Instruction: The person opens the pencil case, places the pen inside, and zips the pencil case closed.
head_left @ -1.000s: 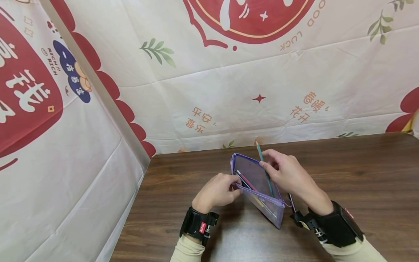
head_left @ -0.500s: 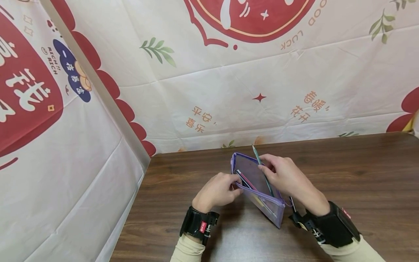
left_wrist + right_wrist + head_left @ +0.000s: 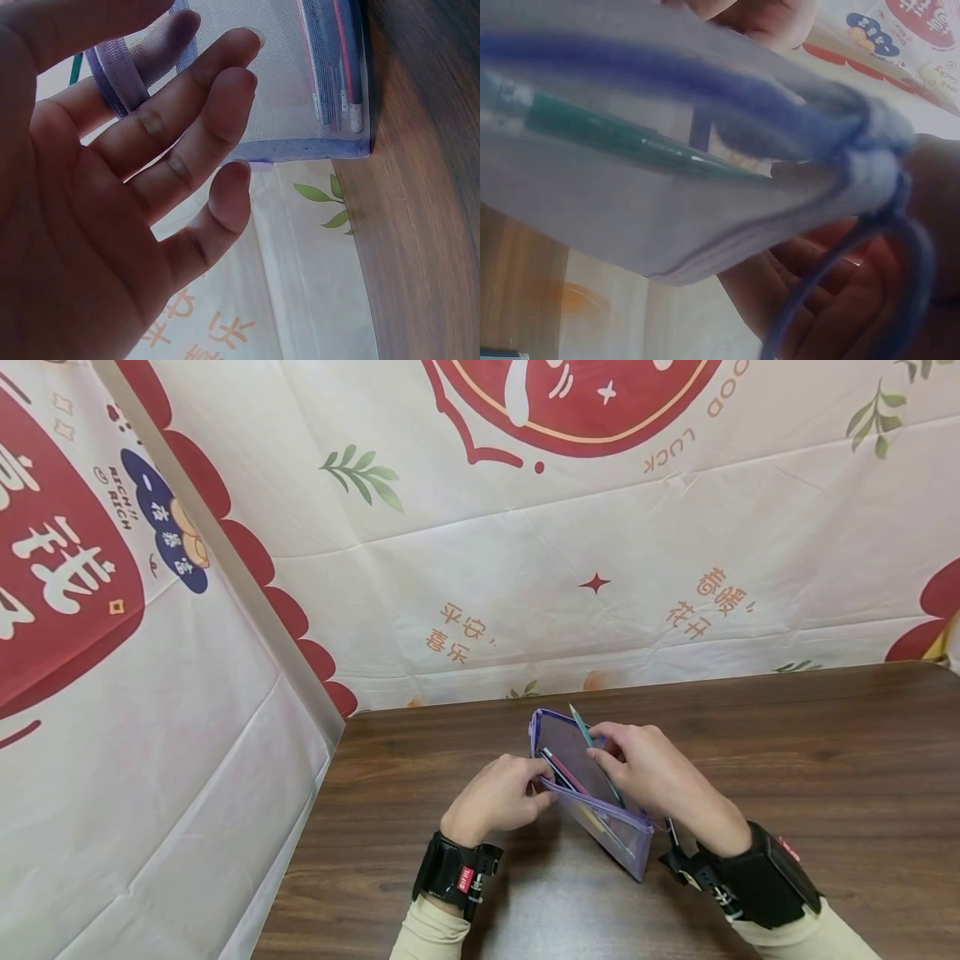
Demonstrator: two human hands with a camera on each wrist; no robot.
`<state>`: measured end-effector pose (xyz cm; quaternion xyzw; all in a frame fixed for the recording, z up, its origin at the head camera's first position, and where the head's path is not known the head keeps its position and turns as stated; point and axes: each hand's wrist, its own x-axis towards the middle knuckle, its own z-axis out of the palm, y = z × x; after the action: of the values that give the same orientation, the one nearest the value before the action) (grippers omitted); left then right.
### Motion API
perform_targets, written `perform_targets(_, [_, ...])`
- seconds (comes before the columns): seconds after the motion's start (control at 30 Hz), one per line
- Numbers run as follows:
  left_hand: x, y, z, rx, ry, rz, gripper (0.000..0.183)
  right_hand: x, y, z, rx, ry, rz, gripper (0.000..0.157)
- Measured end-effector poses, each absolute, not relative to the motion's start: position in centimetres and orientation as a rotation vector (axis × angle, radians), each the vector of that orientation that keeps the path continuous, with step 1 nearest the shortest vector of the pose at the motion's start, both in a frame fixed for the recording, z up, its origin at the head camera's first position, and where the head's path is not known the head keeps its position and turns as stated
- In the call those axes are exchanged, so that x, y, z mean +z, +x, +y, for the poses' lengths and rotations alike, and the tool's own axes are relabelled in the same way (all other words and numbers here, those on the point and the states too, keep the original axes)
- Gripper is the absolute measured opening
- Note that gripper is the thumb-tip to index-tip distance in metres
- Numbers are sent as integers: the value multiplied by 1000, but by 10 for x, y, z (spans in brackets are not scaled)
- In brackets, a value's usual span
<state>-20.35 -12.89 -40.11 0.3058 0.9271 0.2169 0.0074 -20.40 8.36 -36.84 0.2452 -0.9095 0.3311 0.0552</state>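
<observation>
A purple mesh pencil case (image 3: 636,852) stands with its zipped mouth spread apart on the table. My left hand (image 3: 498,797) pinches its near rim between thumb and index finger; the left wrist view shows the other fingers loosely bent beside the mesh. In my right hand (image 3: 652,768), thumb and fingers pinch a green pencil (image 3: 580,724), point up and tilted, its lower end down inside the case. The right wrist view shows the green pencil (image 3: 630,142) along the inner mesh. Several other pencils (image 3: 349,67), one pink, lean inside the case.
The case is on a brown wood-grain table (image 3: 375,860). A white printed cloth (image 3: 525,568) hangs along the table's far edge, and another cloth-covered panel (image 3: 187,735) rises at the left. A purple pull loop (image 3: 922,300) hangs from the zip end.
My right hand has moved down and slightly left, and the green pencil has gone lower into the pencil case. My left hand keeps its place on the rim.
</observation>
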Motion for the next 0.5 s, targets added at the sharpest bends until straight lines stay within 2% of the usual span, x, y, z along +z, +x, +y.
perform_targets(0.5, [-403, -205, -128, 672, 966, 2896, 6, -370, -204, 83, 978, 770, -2797, 21])
